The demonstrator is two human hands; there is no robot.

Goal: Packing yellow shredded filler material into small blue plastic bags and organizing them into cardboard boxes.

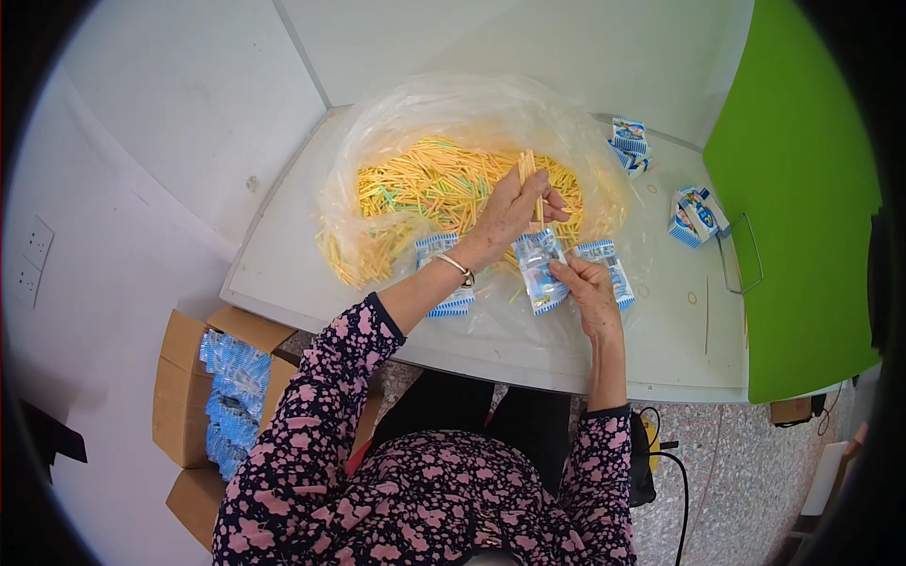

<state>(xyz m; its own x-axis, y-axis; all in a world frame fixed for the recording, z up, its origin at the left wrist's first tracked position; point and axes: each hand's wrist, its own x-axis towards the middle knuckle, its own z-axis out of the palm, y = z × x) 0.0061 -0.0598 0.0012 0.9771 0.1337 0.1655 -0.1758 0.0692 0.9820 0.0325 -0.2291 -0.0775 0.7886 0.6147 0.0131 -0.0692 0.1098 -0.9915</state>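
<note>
A bunch of thin yellow sticks (528, 168) stands upright in my left hand (510, 212), its fingers closed round them. Their lower ends meet the top of a blue-and-white packet (541, 274); I cannot tell how deep they go in. My right hand (587, 288) pinches that packet by its right side. Behind my hands a big clear plastic bag (481, 94) lies wide open, heaped with loose sticks (425, 174), mostly yellow with some green and pink. More blue-and-white packets lie either side, one partly under my left wrist (451, 307) and another partly behind my right hand (618, 274).
Blue-and-white packets (629, 137) lie at the table's back right, with more packets (694, 217) by a bent wire frame (746, 253) near the green panel (802, 217). At the lower left, an open cardboard box (181, 396) holds many blue packets (231, 396). White walls enclose the table's back and left.
</note>
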